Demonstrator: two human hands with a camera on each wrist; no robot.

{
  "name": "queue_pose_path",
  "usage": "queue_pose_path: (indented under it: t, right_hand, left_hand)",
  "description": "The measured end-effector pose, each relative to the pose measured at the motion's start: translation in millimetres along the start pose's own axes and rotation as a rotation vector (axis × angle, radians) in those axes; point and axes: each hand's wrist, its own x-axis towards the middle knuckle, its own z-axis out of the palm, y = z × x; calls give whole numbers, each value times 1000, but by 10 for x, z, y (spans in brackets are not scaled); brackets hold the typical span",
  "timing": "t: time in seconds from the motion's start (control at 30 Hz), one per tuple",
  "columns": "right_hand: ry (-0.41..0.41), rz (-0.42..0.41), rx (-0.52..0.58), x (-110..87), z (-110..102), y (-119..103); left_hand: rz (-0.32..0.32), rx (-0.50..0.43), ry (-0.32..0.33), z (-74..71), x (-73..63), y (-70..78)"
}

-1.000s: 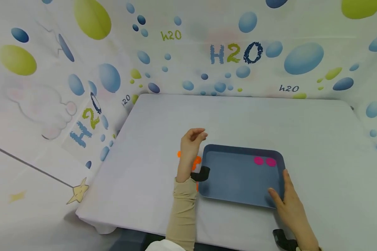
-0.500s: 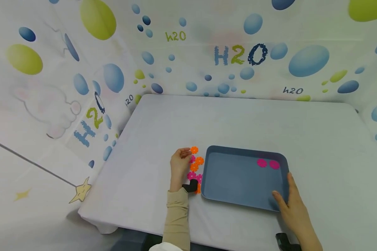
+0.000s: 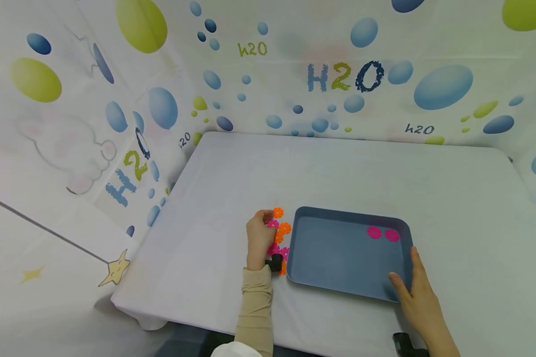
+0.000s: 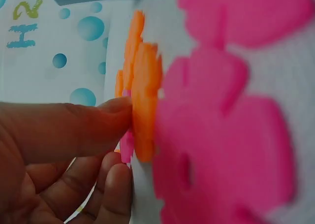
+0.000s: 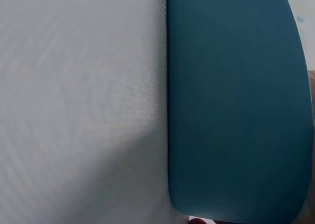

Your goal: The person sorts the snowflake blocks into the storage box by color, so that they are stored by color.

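My left hand (image 3: pixel 260 238) is low over the cloth left of the tray. In the left wrist view its thumb and fingertips pinch a pink flower-shaped piece (image 4: pixel 126 147) at its edges, among other flower pieces. An orange flower piece (image 4: pixel 145 106) stands just beside the thumb tip, and a large pink flower piece (image 4: pixel 221 130) fills the foreground. My right hand (image 3: pixel 422 302) holds the blue-grey tray (image 3: pixel 339 253) by its near right corner, thumb over the inside, fingers along the right rim. Only the tray's outer wall (image 5: pixel 236 106) shows large in the right wrist view.
Two pink discs (image 3: pixel 382 233) lie in the tray's far right corner. Several orange and pink flower pieces (image 3: pixel 285 228) lie in a loose column along its left side. A white cloth (image 3: pixel 339 168) covers the table, with a patterned backdrop (image 3: pixel 250 74) behind and to the left.
My left hand came down and left from beside the tray's far left corner, then slid slightly right onto the flower pieces. The right hand stays at the tray.
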Motion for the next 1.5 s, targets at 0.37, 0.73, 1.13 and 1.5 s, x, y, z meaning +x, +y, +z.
queue_pose_path:
  t: [0.37,0.73,1.13,1.5]
  right_hand:
    - [-3,3,10,0,-16,6]
    - [10,-10,14,-13,-39,28]
    - [17,-11,29,5,-4,20]
    - [27,-5,21,23,-13,3]
  left_hand:
    - [12,-72,14,-56,-55,18]
    - [31,-450,30,-178,22,449]
    - [-13,-514,-324,354,-125,1070]
    - [-186,-307,-511,1065,-296,1038]
